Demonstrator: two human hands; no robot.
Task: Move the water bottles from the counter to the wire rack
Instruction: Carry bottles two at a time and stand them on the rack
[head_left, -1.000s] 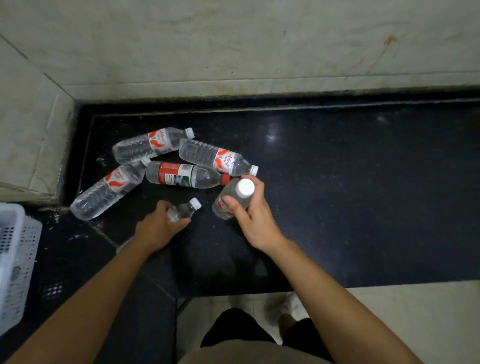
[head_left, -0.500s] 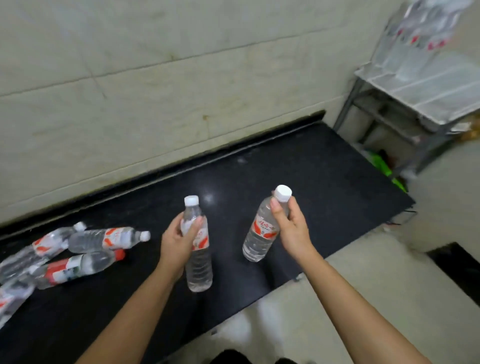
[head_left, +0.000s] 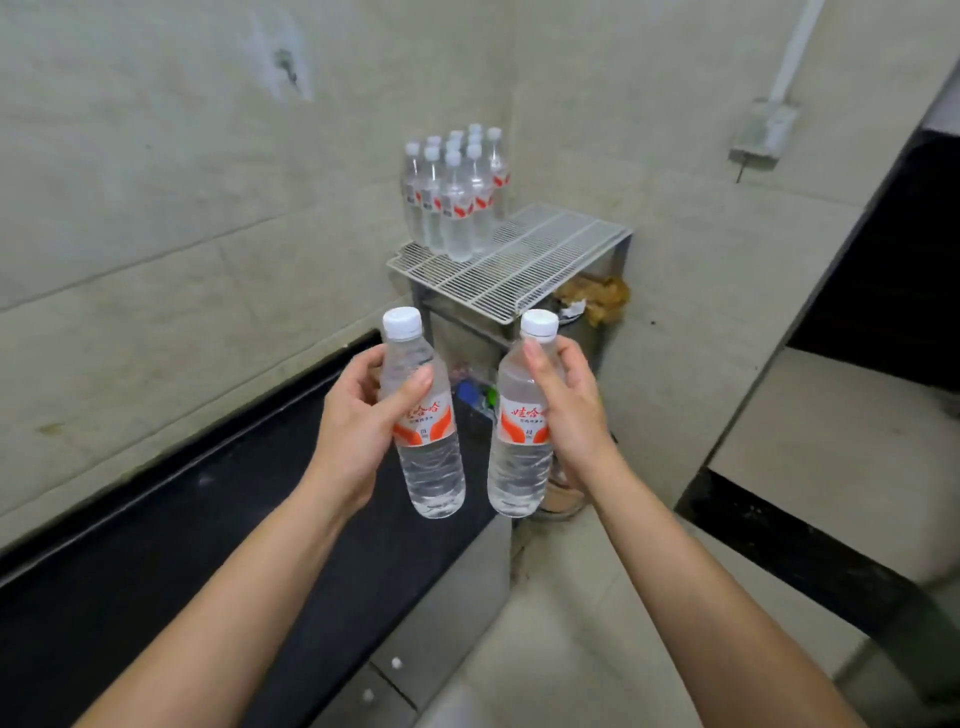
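- The black tabletop (head_left: 182, 545) runs along the wall at the lower left.
- The wire rack (head_left: 540, 254) stands in the corner past the tabletop's far end.
- A cluster of upright bottles (head_left: 457, 197) fills the rack's back left part.
- The left hand (head_left: 358, 415) grasps the left bottle (head_left: 434, 467) round its upper body, upright in the air.
- The right hand (head_left: 569, 410) grasps the right bottle (head_left: 517, 467) likewise, just beside the first and short of the rack.

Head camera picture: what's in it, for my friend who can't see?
The left hand grips one clear plastic water bottle with a white cap, the right hand a second bottle. Ahead, a white wire rack holds a cluster of similar bottles beside a black counter.
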